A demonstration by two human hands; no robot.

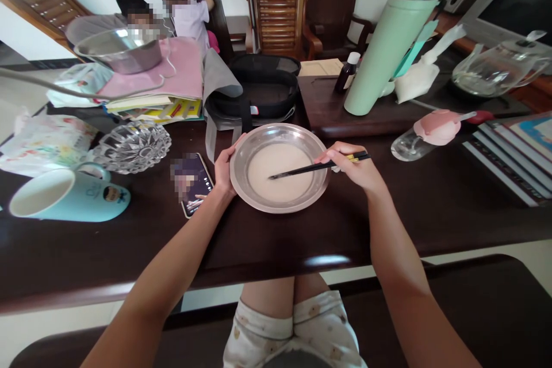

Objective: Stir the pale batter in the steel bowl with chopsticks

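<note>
- Left hand [223, 171], half-curled, holds the metal bowl [282, 206] by its rim.
- Right hand [350, 165], nearly closed, pinches chopsticks [299, 170].
- Looks hard, with sloshy milky stuff [280, 158]; best held by the rim.

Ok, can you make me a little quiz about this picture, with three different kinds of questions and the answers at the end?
1. The right hand holds: a) a spoon, b) black chopsticks, c) a crayon.
2. True or false: the left hand touches the metal bowl.
3. Fill in the missing word: the tall flask is light ____.

Key: 1 b; 2 true; 3 green.
</note>
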